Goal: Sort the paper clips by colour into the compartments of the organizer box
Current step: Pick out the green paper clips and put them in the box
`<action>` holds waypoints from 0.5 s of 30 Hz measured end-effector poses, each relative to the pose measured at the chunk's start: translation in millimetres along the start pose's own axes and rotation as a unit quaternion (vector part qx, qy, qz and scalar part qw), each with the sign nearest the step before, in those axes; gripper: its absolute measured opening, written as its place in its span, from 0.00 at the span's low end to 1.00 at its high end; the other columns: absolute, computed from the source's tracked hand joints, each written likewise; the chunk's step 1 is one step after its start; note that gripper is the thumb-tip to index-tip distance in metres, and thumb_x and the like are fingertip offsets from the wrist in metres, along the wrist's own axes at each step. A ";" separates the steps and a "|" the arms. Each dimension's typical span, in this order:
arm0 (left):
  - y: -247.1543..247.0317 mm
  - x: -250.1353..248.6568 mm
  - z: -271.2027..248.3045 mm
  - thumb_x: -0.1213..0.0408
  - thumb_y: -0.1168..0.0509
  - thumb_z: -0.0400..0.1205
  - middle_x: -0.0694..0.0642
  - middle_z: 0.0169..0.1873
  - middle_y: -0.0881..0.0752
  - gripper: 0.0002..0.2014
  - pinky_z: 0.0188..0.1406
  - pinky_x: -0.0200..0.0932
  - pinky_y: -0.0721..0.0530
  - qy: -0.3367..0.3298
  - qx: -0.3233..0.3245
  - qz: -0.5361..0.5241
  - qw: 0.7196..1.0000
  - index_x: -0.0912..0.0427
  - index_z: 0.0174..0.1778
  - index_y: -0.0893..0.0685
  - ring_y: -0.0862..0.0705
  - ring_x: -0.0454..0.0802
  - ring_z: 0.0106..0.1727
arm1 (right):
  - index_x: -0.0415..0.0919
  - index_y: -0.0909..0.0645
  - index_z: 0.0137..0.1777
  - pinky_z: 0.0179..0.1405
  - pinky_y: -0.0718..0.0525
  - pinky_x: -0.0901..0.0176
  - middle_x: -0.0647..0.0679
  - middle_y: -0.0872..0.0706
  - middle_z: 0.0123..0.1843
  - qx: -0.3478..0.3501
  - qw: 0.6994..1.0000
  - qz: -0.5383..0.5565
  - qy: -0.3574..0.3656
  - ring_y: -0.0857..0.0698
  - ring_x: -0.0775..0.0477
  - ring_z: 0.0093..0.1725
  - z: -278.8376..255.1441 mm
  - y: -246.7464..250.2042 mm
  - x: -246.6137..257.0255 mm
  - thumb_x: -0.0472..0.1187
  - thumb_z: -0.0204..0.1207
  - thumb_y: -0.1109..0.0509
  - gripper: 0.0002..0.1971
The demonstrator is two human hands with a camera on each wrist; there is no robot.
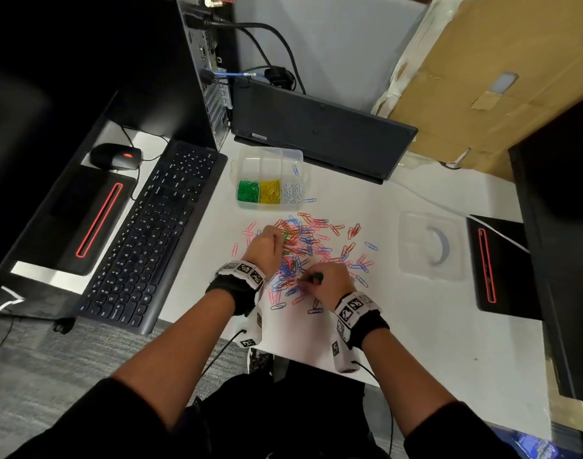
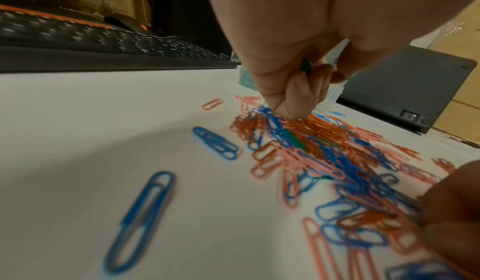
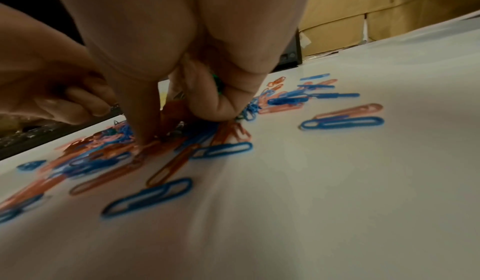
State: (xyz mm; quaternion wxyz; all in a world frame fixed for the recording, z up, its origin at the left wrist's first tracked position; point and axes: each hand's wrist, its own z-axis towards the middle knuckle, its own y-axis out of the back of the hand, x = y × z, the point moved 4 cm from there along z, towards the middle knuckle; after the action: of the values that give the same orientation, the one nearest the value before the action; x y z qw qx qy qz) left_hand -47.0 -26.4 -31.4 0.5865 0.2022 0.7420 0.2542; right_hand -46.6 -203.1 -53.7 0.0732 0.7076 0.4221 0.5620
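Both hands work in the mixed heap of paper clips (image 1: 308,253) on the white desk (image 1: 399,326). The left hand (image 1: 263,245) sits at the heap's far-left edge, fingers curled with green clips (image 2: 306,66) tucked between them, fingertips (image 2: 288,108) pressed down into orange and blue clips. The right hand (image 1: 328,283) sits at the heap's near edge, also curled round a few green clips (image 3: 217,83), its thumb and forefinger reaching down into the pile; whether they already pinch another clip cannot be told.

The organizer box (image 1: 250,167) stands beyond the heap, farther from the person and slightly to the left. Its near row holds green (image 1: 248,191), yellow (image 1: 270,191) and white clips (image 1: 291,192), left to right; the far row looks almost empty save one blue clip (image 1: 295,169).

Key relation: the green compartment lies straight ahead of the left hand, which is the nearer of the two; the right hand would have to cross over the heap. A few green clips (image 2: 294,138) show in the heap's middle, between the hands, half buried under orange and blue ones, so a clean pinch probably means lifting neighbours off. The clear lid (image 1: 431,245) lies well to the right.
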 end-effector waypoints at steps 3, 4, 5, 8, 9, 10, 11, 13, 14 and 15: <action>2.7 3.2 -8.6 0.71 0.47 0.87 0.61 0.36 0.21 0.07 0.32 0.41 0.37 0.000 -0.016 -0.014 1.000 0.71 0.52 0.25 0.25 0.55 0.36 | 0.43 0.10 0.40 0.32 0.30 0.79 0.61 0.18 0.30 0.002 1.000 -0.029 0.011 0.22 0.66 0.29 2.7 0.3 2.4 0.39 0.70 0.19 0.03; 2.8 5.7 -10.9 0.70 0.47 0.87 0.61 0.36 0.21 0.07 0.32 0.42 0.36 0.005 -0.019 -0.015 1.000 0.70 0.53 0.26 0.24 0.55 0.35 | 0.42 0.10 0.41 0.32 0.29 0.80 0.58 0.17 0.32 -0.001 0.999 -0.040 0.019 0.22 0.65 0.31 2.5 2.1 2.9 0.39 0.70 0.19 0.03; 2.8 8.1 -12.5 0.69 0.47 0.87 0.61 0.36 0.21 0.07 0.33 0.44 0.35 0.013 -0.020 -0.016 1.000 0.69 0.53 0.27 0.24 0.56 0.35 | 0.41 0.10 0.41 0.33 0.29 0.81 0.56 0.16 0.33 -0.007 0.999 -0.045 0.024 0.21 0.61 0.33 2.0 4.3 2.5 0.39 0.71 0.20 0.03; 1.5 13.9 -14.9 0.66 0.49 0.88 0.61 0.35 0.21 0.09 0.32 0.46 0.34 0.040 -0.024 -0.019 0.999 0.68 0.51 0.28 0.25 0.57 0.33 | 0.41 0.11 0.41 0.37 0.25 0.81 0.53 0.12 0.38 -0.024 1.000 -0.017 0.006 0.17 0.59 0.38 0.6 11.6 -4.8 0.40 0.74 0.22 0.03; 2.4 14.2 -15.2 0.66 0.49 0.88 0.62 0.34 0.22 0.09 0.32 0.46 0.35 0.045 -0.030 -0.021 0.998 0.68 0.50 0.28 0.25 0.58 0.33 | 0.42 0.11 0.42 0.39 0.24 0.79 0.52 0.11 0.39 -0.022 1.000 -0.002 -0.011 0.16 0.58 0.38 -0.1 14.4 -7.4 0.41 0.75 0.23 0.04; 3.7 13.8 -15.9 0.66 0.50 0.89 0.62 0.34 0.22 0.10 0.32 0.46 0.36 0.049 -0.037 -0.022 0.998 0.67 0.47 0.28 0.25 0.57 0.33 | 0.42 0.11 0.42 0.39 0.21 0.73 0.51 0.11 0.39 -0.017 0.999 0.037 -0.033 0.16 0.56 0.37 -0.7 17.3 -10.0 0.42 0.77 0.25 0.05; 5.3 13.3 -16.6 0.66 0.50 0.89 0.63 0.34 0.22 0.10 0.32 0.46 0.37 0.051 -0.042 -0.025 0.997 0.66 0.45 0.29 0.26 0.57 0.34 | 0.41 0.11 0.43 0.38 0.19 0.67 0.48 0.11 0.38 -0.011 0.991 0.113 -0.068 0.15 0.53 0.36 -2.2 20.2 -12.0 0.41 0.79 0.27 0.06; 7.9 12.7 -17.9 0.65 0.50 0.89 0.63 0.35 0.21 0.12 0.34 0.45 0.39 0.055 -0.046 -0.042 0.997 0.64 0.42 0.28 0.26 0.56 0.36 | 0.37 0.13 0.47 0.35 0.17 0.60 0.44 0.11 0.40 0.005 0.925 0.348 -0.151 0.16 0.49 0.37 -8.6 21.6 -12.5 0.37 0.81 0.29 0.05; 7.7 13.6 -18.0 0.64 0.50 0.90 0.63 0.35 0.21 0.13 0.35 0.45 0.38 0.060 -0.041 -0.049 0.996 0.64 0.41 0.27 0.25 0.56 0.37 | 0.35 0.13 0.50 0.34 0.17 0.62 0.43 0.12 0.41 0.013 0.878 0.444 -0.177 0.16 0.50 0.37 -11.2 21.2 -12.0 0.36 0.80 0.29 0.05; 6.5 15.3 -18.1 0.61 0.50 0.90 0.62 0.35 0.21 0.15 0.36 0.46 0.35 0.064 -0.032 -0.058 0.996 0.63 0.40 0.27 0.25 0.56 0.37 | 0.33 0.14 0.54 0.32 0.17 0.63 0.43 0.13 0.41 0.018 0.843 0.501 -0.193 0.17 0.50 0.37 -12.1 20.5 -11.9 0.36 0.79 0.29 0.08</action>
State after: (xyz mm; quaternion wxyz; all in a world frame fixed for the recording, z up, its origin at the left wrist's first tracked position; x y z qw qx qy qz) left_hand -68.2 -14.7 -35.9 0.5581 0.1232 0.7799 0.2552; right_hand -46.6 -228.6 -46.2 -0.1510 0.9180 -0.0033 0.3666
